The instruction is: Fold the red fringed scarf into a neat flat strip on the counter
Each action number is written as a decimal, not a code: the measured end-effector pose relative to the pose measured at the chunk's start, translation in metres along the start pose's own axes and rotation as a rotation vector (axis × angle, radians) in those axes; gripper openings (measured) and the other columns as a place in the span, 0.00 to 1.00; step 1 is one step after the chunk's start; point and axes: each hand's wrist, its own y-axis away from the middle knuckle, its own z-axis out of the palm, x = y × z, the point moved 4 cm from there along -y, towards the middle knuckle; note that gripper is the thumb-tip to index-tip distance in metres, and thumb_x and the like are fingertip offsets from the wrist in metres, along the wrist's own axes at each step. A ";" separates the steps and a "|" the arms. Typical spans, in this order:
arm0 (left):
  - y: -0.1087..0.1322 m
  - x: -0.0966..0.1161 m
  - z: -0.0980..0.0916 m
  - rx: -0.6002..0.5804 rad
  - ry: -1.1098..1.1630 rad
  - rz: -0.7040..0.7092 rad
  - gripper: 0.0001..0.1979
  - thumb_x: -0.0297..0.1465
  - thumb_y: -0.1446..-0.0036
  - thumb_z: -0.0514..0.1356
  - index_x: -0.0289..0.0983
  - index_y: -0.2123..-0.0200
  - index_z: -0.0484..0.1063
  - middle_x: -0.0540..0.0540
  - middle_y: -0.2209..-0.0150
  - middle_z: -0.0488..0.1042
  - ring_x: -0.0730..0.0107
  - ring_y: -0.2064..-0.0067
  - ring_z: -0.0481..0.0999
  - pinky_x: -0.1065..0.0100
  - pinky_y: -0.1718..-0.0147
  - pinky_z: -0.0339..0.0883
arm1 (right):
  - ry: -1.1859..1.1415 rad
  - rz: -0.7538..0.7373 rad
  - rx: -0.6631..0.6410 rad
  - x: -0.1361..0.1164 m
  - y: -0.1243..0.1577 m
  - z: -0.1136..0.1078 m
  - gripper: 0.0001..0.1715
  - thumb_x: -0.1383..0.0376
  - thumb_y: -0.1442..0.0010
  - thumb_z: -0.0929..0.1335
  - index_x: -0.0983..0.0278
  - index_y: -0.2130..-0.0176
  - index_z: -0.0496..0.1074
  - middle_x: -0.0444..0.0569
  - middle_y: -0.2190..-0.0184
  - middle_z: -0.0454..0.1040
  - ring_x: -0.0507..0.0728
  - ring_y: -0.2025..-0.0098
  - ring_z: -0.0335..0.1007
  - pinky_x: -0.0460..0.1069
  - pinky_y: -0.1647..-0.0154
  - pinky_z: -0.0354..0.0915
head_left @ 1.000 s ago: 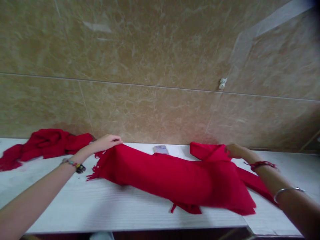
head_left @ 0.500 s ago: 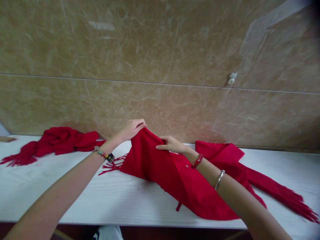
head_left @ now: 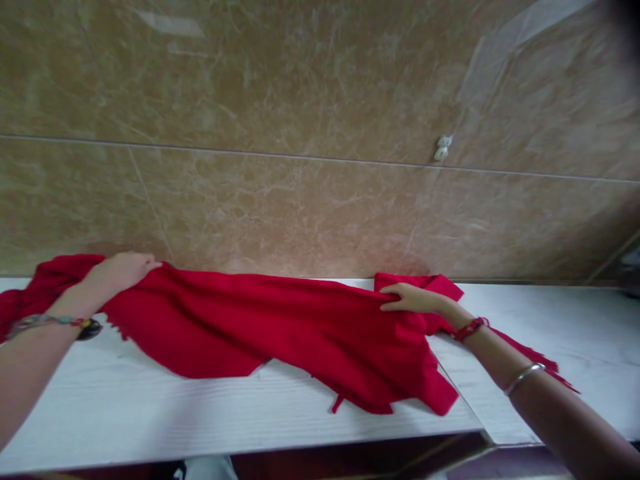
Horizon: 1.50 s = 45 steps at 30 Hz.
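Left hand [head_left: 123, 270] is closed at the fingertips on the upper corner of a red cloth [head_left: 280, 320], whose edge appears to be pinched there; the thumb is hidden. From that hand the cloth is stretched to the right, with loose folds, as far as the right hand [head_left: 413, 298], by which its upper edge is touched. There the thumb and fingers are slightly parted over the fabric; whether any is pinched cannot be told. Between and below the two hands, a white tabletop [head_left: 250, 427] is partly covered by the cloth. A short fringe is shown just below the left hand, and a small red strip [head_left: 338, 404] is seen poking out below and to the left of the right hand.

Behind the left wrist, a bunched red fabric [head_left: 70, 267] is partly hidden. Just beyond the right hand a folded red piece [head_left: 445, 287] is laid near the tiled wall [head_left: 300, 207], and a fringed red end [head_left: 530, 353] is extended past the right wrist. A beaded bracelet [head_left: 89, 329] is worn below the left hand; a red bracelet [head_left: 470, 329] and a silver bangle [head_left: 523, 378] are worn below the right.
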 end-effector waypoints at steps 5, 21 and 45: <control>0.036 0.140 0.060 -0.316 0.165 0.379 0.19 0.42 0.48 0.52 0.34 0.60 0.69 0.41 0.56 0.72 0.60 0.55 0.70 0.65 0.55 0.59 | -0.104 -0.198 0.081 -0.053 -0.034 0.005 0.21 0.53 0.48 0.64 0.67 0.63 0.70 0.50 0.66 0.73 0.57 0.65 0.67 0.49 0.63 0.61; 0.070 0.282 0.050 -0.602 0.886 0.638 0.20 0.48 0.50 0.55 0.36 0.72 0.66 0.50 0.72 0.69 0.70 0.68 0.66 0.72 0.69 0.60 | -0.293 -0.227 0.005 -0.068 -0.013 -0.014 0.20 0.53 0.45 0.62 0.67 0.68 0.73 0.47 0.72 0.73 0.54 0.68 0.67 0.47 0.67 0.61; 0.054 0.174 -0.033 0.058 0.757 0.317 0.16 0.45 0.50 0.54 0.36 0.73 0.65 0.52 0.75 0.67 0.71 0.72 0.67 0.72 0.71 0.61 | -0.240 -0.428 0.004 -0.134 -0.081 0.029 0.10 0.71 0.51 0.61 0.67 0.69 0.70 0.45 0.71 0.72 0.51 0.70 0.63 0.45 0.69 0.59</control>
